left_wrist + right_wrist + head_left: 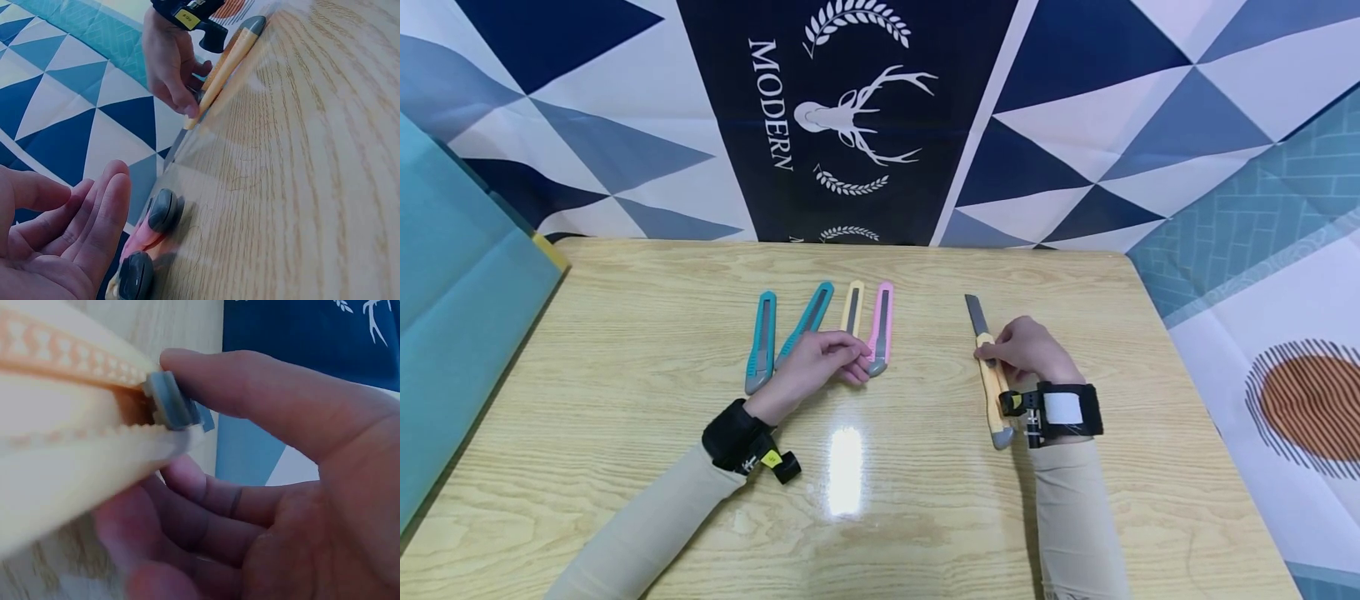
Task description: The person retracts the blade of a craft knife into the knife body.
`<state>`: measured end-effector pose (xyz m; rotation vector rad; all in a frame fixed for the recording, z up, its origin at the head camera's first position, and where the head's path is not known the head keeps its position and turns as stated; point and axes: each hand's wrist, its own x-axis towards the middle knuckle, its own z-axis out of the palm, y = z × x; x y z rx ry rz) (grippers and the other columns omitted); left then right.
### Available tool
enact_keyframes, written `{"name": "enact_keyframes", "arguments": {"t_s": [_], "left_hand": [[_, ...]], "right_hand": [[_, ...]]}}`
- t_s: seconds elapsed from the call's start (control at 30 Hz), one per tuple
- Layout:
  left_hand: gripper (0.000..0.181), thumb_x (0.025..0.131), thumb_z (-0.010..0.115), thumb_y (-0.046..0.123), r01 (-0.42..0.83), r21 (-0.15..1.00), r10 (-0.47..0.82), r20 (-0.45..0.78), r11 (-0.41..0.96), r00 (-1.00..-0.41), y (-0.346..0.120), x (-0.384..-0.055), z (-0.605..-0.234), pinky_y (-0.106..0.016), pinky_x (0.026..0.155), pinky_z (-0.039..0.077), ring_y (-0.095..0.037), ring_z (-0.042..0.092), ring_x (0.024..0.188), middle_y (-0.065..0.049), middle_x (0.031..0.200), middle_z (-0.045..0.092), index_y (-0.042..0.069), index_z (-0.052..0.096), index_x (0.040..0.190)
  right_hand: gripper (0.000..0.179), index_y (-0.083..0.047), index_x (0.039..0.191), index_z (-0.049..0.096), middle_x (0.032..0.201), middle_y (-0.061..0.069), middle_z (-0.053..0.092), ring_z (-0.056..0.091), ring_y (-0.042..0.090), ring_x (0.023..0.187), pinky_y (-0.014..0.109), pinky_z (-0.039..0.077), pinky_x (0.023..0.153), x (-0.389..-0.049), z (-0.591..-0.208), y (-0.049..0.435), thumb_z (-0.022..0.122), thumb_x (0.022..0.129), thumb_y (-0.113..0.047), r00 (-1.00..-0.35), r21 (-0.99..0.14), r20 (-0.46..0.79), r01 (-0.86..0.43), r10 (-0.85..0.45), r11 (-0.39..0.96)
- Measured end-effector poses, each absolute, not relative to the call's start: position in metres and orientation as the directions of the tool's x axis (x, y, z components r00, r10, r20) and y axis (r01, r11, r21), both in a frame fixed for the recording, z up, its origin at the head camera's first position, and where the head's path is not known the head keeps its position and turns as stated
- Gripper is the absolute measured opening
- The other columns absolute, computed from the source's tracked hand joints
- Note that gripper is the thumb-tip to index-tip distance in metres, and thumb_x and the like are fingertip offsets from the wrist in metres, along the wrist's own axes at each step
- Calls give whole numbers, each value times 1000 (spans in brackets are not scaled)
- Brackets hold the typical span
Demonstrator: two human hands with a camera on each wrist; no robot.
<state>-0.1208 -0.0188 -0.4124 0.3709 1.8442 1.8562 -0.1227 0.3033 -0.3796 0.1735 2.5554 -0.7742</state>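
My right hand (1033, 350) pinches a yellow utility knife (992, 392) near its front end, at the right of the table. Its grey blade (976, 313) sticks out, pointing away from me. In the right wrist view the thumb (212, 378) touches the grey slider (167, 400) in the toothed slot. My left hand (812, 367) holds nothing, its fingers loosely bent above the row of other knives. Closest to it are a pink utility knife (884, 312) and a second yellow one (852, 307), whose lower part the hand hides.
Two teal utility knives (763, 337) (812, 315) lie left of the yellow one, one partly behind the left hand. All rest on a wood-grain table (910, 517). A patterned cloth (1067, 125) hangs beyond its far edge, and a light-blue surface (460, 317) stands at the left.
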Motion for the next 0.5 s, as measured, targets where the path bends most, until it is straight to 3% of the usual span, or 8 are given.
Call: {"name": "enact_keyframes", "arguments": {"t_s": [0.3,0.5], "left_hand": [[19,96,51,8,-116,992,510,-126,52,-851,-19,-118,-413,-39,73,57,-28,65,76,-21,90,67,-3,64,104],[16,95,54,9,-111,991,505,-135,77,-853,-17,-117,-412,-40,73,57,-26,66,75,-19,89,67,0,65,102]], "right_hand": [[35,1,89,57,71,11,64,62,23,63,32,56,56,-129,-384,298,65,87,-33,-923,-683,-381,236,-61,691],[31,4,87,60,71,15,63,62,29,64,37,59,58,-130,-384,285,59,93,-26,-933,-818,-319,184,-164,545]]}}
